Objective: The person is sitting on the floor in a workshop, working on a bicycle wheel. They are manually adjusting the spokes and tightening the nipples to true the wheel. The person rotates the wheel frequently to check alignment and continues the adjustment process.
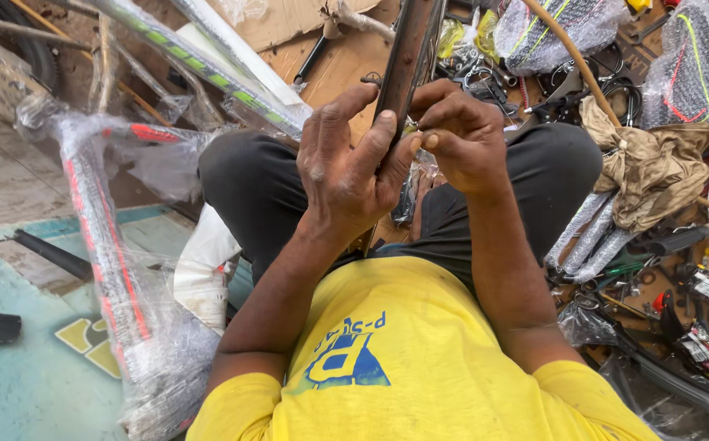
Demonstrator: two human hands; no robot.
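Note:
I sit on the floor with my knees apart. A dark, rusty curved metal rim (410, 49) rises between my legs toward the top of the view. My left hand (346, 163) wraps around the rim's lower part, thumb pressed on its edge. My right hand (460, 135) is just to the right, its fingertips pinched on something small at the rim's edge, too small to make out.
Plastic-wrapped bicycle frame tubes (101, 237) lie at my left. A green-striped wrapped tube (207, 65) lies behind them. A crumpled tan cloth (648, 171), wrapped saddles (689, 65), a tan hose (571, 57) and several small metal parts (697, 310) crowd the right side.

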